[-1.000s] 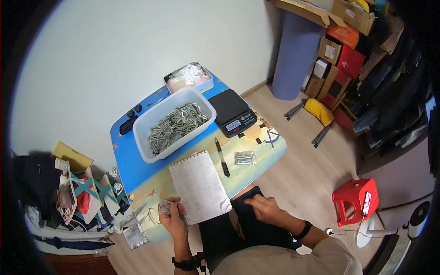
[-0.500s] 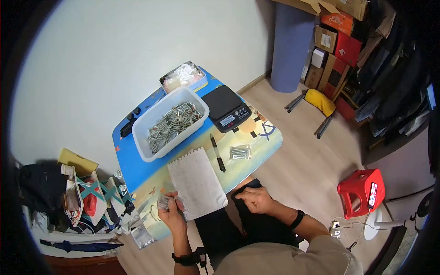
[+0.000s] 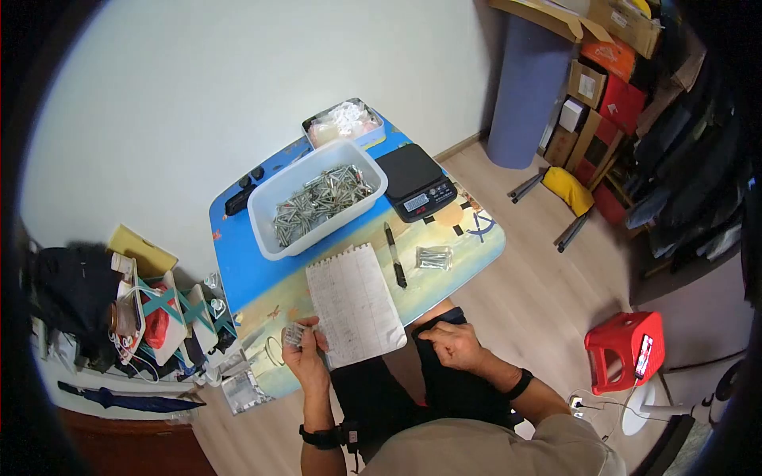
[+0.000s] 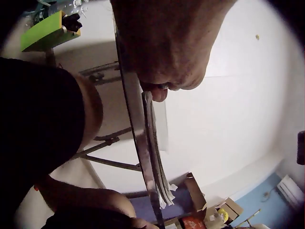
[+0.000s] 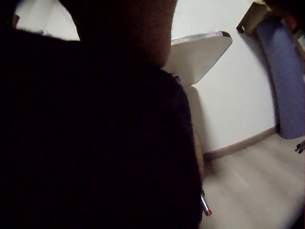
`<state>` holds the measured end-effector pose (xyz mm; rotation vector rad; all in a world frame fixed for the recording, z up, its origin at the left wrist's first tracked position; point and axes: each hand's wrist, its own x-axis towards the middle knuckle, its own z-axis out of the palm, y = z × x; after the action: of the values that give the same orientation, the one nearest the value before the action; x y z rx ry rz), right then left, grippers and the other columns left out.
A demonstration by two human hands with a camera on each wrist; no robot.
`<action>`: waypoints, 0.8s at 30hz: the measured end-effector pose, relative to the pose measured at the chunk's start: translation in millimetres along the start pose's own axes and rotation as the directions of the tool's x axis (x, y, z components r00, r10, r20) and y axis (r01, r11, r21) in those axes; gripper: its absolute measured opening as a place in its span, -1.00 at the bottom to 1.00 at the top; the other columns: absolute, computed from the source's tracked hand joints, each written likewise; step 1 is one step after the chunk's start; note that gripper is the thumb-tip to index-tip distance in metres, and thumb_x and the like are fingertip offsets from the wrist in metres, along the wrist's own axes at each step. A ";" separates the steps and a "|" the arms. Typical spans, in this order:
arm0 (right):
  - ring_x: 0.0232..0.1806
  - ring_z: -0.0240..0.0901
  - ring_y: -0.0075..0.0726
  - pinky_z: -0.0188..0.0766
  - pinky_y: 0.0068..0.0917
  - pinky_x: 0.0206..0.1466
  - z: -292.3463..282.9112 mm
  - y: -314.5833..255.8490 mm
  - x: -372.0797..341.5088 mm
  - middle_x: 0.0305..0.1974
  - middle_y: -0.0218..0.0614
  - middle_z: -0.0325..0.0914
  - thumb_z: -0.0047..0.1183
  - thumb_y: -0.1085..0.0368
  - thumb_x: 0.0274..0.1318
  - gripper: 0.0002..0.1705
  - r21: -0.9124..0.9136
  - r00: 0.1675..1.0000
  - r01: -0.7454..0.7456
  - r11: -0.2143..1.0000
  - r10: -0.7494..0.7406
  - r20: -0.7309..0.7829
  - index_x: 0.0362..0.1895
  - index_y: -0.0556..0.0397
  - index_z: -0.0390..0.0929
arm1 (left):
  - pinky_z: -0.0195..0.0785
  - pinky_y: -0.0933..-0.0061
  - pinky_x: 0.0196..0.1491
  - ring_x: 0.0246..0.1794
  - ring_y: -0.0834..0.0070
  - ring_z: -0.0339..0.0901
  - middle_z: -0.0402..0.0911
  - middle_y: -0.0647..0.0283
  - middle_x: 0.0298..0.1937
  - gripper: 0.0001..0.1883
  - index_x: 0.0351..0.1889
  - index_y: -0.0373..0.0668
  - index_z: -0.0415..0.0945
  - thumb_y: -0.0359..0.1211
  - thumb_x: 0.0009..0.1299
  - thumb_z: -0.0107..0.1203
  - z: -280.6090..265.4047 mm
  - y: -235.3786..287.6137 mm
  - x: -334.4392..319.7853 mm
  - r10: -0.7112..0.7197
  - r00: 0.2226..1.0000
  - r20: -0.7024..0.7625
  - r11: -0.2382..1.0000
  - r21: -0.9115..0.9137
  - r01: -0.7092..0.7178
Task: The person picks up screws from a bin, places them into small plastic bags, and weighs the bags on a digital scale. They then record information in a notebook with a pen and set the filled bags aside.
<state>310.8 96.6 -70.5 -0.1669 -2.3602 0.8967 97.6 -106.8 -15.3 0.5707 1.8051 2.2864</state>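
At the table's near left edge, my left hand (image 3: 306,363) holds a small clear plastic packet (image 3: 294,335) of metal pieces between thumb and fingers. Beside it lies a spiral notepad (image 3: 357,305) with handwriting, its lower edge overhanging the table. Loosely curled and holding nothing, my right hand (image 3: 454,347) rests on the thigh. A black pen (image 3: 395,258) and a clear packet of screws (image 3: 434,258) lie right of the notepad. In the left wrist view the left hand (image 4: 167,57) is seen from behind beside the notepad's edge (image 4: 155,143); its packet is hidden there.
A white plastic tub (image 3: 274,244) full of loose screws stands behind the notepad. Right of it sits a black digital scale (image 3: 409,170), and an open tin (image 3: 373,136) with plastic bags is at the back. A red stool (image 3: 611,341) carrying a phone stands on the floor.
The head view has swung slightly, shifting the whole scene. My left hand keeps its hold on the packet, and my right hand has moved slightly over the thigh.
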 end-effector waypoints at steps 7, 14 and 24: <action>-0.53 0.52 -0.16 0.50 -0.34 -0.45 0.3 2.2 1.4 -0.48 -0.28 0.53 0.06 0.52 -0.09 -0.70 0.035 0.998 -0.050 0.998 0.051 -0.048 -0.23 0.01 0.71 | 0.29 0.54 -0.41 -0.49 0.61 0.41 0.61 0.21 -0.16 -0.84 -0.11 -0.30 0.50 -0.37 0.51 0.06 1.5 3.1 -1.1 -0.066 0.996 -0.059 0.998 0.007 0.067; -0.53 0.53 -0.22 0.50 -0.36 -0.46 -2.0 -1.6 6.2 -0.47 -0.27 0.55 0.06 0.53 -0.10 -0.68 0.015 0.999 -0.051 0.999 0.052 -0.011 -0.22 0.02 0.70 | 0.37 0.59 -0.39 -0.46 0.64 0.44 0.63 0.22 -0.22 -0.85 -0.12 -0.28 0.48 -0.36 0.52 0.08 4.1 8.8 -0.9 -0.093 0.995 -0.042 0.996 -0.009 0.093; -0.54 0.47 -0.39 0.44 -0.47 -0.45 -4.3 5.0 0.9 -0.46 -0.36 0.54 0.08 0.51 0.04 -0.72 0.077 0.993 -0.112 0.991 0.114 -0.019 -0.13 0.06 0.68 | 0.39 0.61 -0.37 -0.43 0.65 0.46 0.64 0.21 -0.17 -0.87 -0.11 -0.27 0.48 -0.38 0.52 0.07 0.7 5.7 0.1 -0.133 0.990 -0.042 0.991 -0.008 0.133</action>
<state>312.1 103.2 -70.8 -0.2818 -2.3105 1.0309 98.4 -107.6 -9.6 0.3909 1.7974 2.2299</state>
